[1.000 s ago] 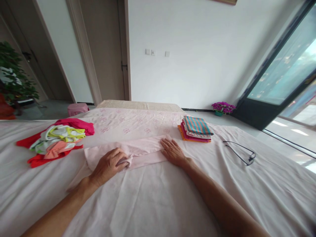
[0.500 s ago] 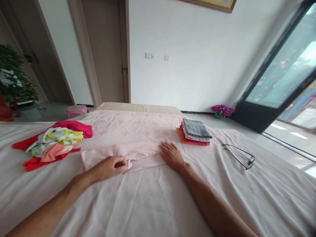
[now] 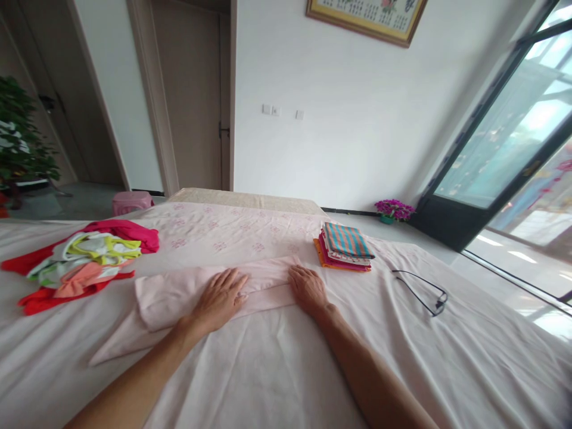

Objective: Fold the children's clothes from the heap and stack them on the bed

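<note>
A pale pink cloth (image 3: 172, 292), folded into a long strip, lies across the bed-like surface in front of me. My left hand (image 3: 222, 298) rests flat on its middle with the fingers stretched out. At the cloth's right end, my right hand (image 3: 308, 289) is also laid flat, fingers extended and close together. Toward the lower left, a pointed corner of the cloth sticks out from under the upper layer. Neither hand grips anything.
On the left is a loose heap of bright clothes (image 3: 89, 262). Beyond my right hand stands a neat stack of folded fabrics (image 3: 346, 241), with eyeglasses (image 3: 429, 295) farther right. A pink patterned sheet (image 3: 268, 369) covers the surface. Behind it stand a pink stool (image 3: 133, 202) and purple flowers (image 3: 394, 208).
My left hand has opened from a pinch on the cloth's near edge and now lies flat on it. The lower left corner now shows. My view has tilted up slightly.
</note>
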A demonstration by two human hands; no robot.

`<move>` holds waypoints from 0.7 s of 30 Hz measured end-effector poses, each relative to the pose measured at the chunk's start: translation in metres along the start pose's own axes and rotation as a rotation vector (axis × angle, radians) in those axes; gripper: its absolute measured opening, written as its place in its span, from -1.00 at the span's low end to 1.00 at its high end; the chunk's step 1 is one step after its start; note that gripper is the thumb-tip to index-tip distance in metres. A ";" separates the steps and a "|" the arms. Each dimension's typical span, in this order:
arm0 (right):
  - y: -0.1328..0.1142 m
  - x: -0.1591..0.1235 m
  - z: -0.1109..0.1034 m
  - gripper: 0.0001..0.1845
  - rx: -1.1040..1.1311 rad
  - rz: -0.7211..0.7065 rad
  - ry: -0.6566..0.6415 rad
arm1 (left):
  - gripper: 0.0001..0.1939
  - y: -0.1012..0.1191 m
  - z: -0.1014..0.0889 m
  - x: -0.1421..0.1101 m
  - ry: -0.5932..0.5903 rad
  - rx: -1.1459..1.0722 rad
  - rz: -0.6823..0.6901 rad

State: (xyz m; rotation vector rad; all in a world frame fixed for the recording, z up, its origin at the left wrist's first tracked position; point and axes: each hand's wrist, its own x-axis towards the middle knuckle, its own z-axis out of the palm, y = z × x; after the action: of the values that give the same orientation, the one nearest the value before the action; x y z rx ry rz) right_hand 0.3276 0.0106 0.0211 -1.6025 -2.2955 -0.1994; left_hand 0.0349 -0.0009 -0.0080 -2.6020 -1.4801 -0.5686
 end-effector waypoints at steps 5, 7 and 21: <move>0.004 -0.002 0.004 -0.55 -0.045 0.059 -0.029 | -0.48 -0.001 0.001 -0.002 0.008 0.007 0.009; 0.005 -0.002 0.008 -0.50 -0.065 0.090 -0.049 | -0.47 0.000 0.001 -0.002 -0.001 0.001 -0.002; 0.029 -0.007 0.009 -0.59 0.092 0.330 0.095 | -0.50 0.001 -0.006 -0.002 -0.004 -0.045 0.001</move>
State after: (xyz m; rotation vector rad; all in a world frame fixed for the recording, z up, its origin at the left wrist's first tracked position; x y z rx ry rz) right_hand 0.3551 0.0178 0.0082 -1.8499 -1.9071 -0.0861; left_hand 0.0329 -0.0046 -0.0033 -2.6384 -1.4844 -0.6041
